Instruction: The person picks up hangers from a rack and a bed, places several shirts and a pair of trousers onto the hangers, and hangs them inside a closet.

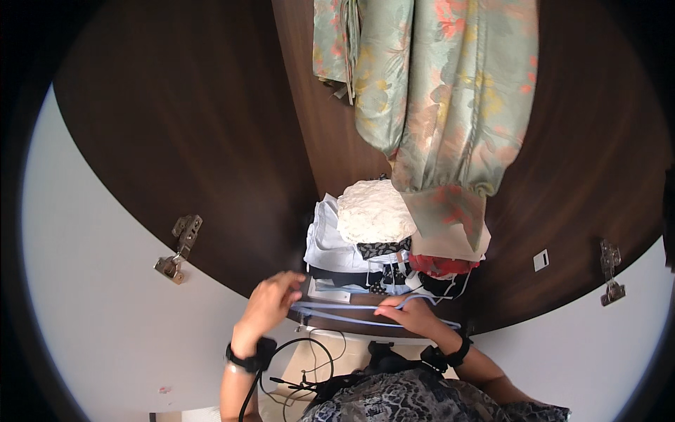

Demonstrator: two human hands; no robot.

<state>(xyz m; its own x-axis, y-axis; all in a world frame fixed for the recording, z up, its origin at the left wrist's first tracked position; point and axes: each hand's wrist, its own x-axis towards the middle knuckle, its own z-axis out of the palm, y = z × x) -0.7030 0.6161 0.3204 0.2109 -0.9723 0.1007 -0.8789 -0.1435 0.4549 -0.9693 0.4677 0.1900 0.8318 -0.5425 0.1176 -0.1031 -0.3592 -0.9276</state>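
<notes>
Two thin blue clothes hangers [350, 306] lie crosswise at the front of a dark wooden wardrobe. My right hand [414, 315] is closed around them near their hooked end. At their other end my left hand [271, 300] is raised with bent fingers apart, and I see nothing held in it. Beyond the hangers are folded clothes [329, 242] in stacks, with a cream lacy garment [374, 211] on top. A floral green satin garment [448, 105] hangs from above, its cuff over the right part of the stacks.
Open white doors [95, 274] stand on both sides, joined by metal hinges [182, 248] at the left and right. Dark wooden side walls [211, 158] enclose the clothes. Black cables [316, 364] hang near my left wrist, above a light floor.
</notes>
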